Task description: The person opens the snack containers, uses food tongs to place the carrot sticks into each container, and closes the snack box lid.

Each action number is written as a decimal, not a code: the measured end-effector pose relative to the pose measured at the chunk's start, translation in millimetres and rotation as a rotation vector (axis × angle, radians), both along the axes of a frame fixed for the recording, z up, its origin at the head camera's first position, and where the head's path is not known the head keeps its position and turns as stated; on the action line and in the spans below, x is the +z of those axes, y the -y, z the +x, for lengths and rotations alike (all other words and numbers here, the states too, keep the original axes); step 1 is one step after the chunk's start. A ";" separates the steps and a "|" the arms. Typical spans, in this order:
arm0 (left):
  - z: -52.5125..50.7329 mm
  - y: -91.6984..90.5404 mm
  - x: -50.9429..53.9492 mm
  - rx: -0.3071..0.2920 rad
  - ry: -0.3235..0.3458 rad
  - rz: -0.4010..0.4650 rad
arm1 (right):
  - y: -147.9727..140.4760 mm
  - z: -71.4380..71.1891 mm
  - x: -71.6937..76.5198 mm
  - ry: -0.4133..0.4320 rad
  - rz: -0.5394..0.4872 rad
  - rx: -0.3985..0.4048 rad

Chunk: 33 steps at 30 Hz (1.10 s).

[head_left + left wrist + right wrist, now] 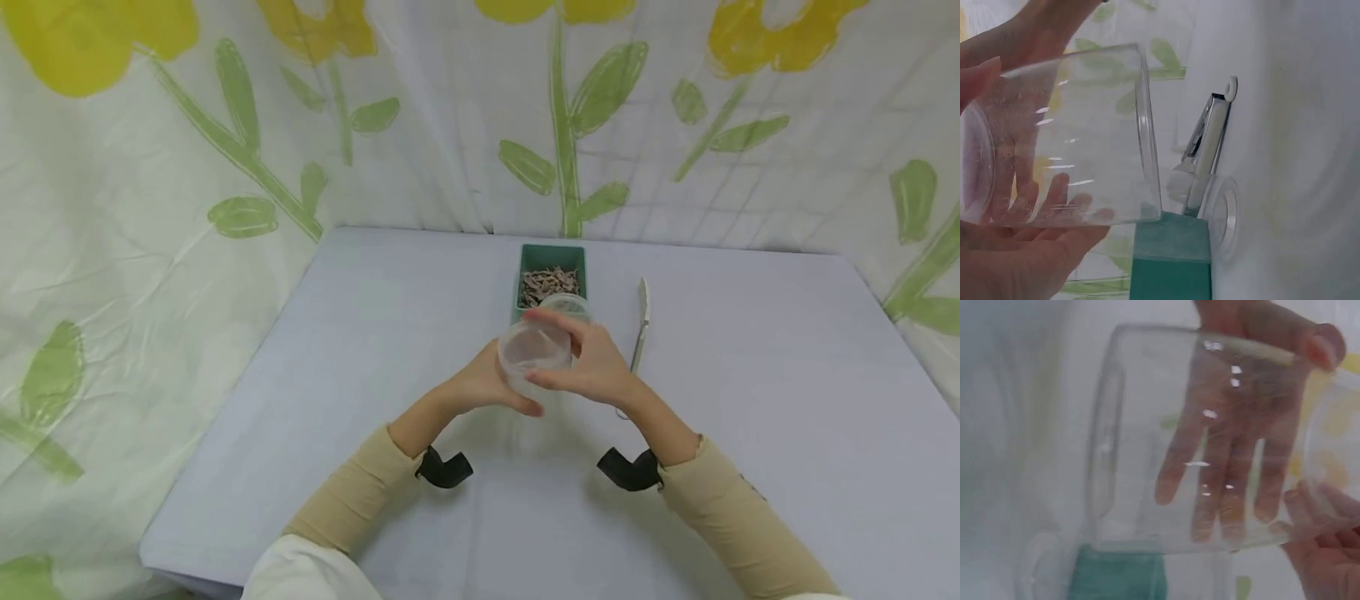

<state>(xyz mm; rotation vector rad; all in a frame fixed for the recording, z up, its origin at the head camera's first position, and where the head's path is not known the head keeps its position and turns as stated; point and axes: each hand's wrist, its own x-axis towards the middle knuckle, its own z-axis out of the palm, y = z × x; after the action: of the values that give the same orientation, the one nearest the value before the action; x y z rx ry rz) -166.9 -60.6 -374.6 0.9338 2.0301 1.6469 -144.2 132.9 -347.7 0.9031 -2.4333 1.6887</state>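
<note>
A clear plastic jar [534, 354] is held above the table by both hands. My left hand [486, 383] wraps its left side, thumb in front and fingers behind. From the right, my right hand [592, 358] grips near the jar's top with thumb and index finger. Through the see-through jar wall [1097, 137], fingers show in both wrist views. Just beyond stands a green box [552, 254] with brown dried pieces [551, 285] in it. A clear round lid [1227, 215] is beside the box, partly hidden by the right hand in the head view.
Metal tongs [641, 337] lie to the right of the green box, partly behind my right forearm. A pale cloth covers the table [750, 400]. A curtain [442, 117] with yellow flowers hangs behind the far edge.
</note>
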 end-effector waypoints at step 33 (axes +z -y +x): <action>-0.7 12.3 9.3 0.375 -0.005 -0.256 | -20.6 -12.7 17.6 0.324 0.099 -0.072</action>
<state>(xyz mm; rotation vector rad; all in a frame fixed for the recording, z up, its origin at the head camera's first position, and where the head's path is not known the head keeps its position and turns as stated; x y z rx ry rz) -167.5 -72.9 -365.3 0.4913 2.4600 1.5001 -156.9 153.5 -330.1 0.5789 -2.7350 1.8279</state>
